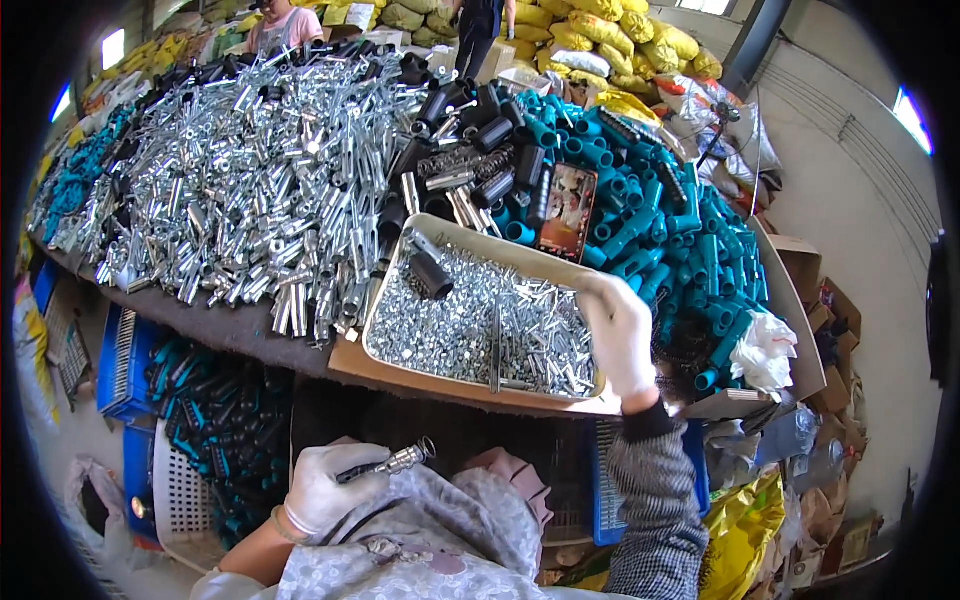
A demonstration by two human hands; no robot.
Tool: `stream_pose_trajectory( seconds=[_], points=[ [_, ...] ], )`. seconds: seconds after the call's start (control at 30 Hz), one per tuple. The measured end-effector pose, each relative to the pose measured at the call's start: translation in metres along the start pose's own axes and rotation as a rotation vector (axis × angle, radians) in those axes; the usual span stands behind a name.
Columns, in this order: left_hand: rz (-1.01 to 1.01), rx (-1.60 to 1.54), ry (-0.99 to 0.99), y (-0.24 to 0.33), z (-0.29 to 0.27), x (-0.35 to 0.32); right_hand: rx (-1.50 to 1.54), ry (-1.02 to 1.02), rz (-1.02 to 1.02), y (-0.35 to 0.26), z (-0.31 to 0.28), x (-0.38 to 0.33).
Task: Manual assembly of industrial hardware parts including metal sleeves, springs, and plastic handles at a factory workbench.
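Note:
My left hand (335, 488), in a white glove, is closed around a shiny metal shaft (402, 460) low in front of my lap. A thin coil spring (428, 447) sticks out at the shaft's right end. My right hand (618, 330), also gloved, is over the right end of a cream tray (480, 243), beside the teal tubes (640, 245). Its fingers bend down and their tips are mostly hidden, so any grip does not show. Small silvery metal pieces (440, 325) fill the tray, with a black cylindrical sleeve (430, 273) lying on them and a thin metal rod (495, 345) standing out.
A big heap of silvery metal parts (270, 170) covers the table's left. Black sleeves (493, 133) and a phone (567, 212) lie behind the tray. A crumpled white bag (764, 352) is at right. Below stand a white basket (185, 490) and blue crates (608, 480). Two people are beyond.

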State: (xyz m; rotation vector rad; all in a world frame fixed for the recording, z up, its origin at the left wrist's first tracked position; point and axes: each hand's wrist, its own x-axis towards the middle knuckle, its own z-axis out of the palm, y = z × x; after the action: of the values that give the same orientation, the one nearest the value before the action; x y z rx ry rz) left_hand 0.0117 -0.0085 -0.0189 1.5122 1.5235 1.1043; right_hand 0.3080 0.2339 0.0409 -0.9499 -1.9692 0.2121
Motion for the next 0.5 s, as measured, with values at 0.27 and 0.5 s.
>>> stream_pose_trajectory(
  seconds=[0.27, 0.5],
  points=[
    [0.005, 0.017, 0.016, -0.012, 0.011, 0.008, -0.431, -0.011, -0.116, 0.074, 0.011, 0.074],
    [-0.037, 0.0, 0.04, -0.016, 0.012, 0.009, -0.689, 0.16, 0.226, 0.141, -0.043, 0.106]
  ],
)
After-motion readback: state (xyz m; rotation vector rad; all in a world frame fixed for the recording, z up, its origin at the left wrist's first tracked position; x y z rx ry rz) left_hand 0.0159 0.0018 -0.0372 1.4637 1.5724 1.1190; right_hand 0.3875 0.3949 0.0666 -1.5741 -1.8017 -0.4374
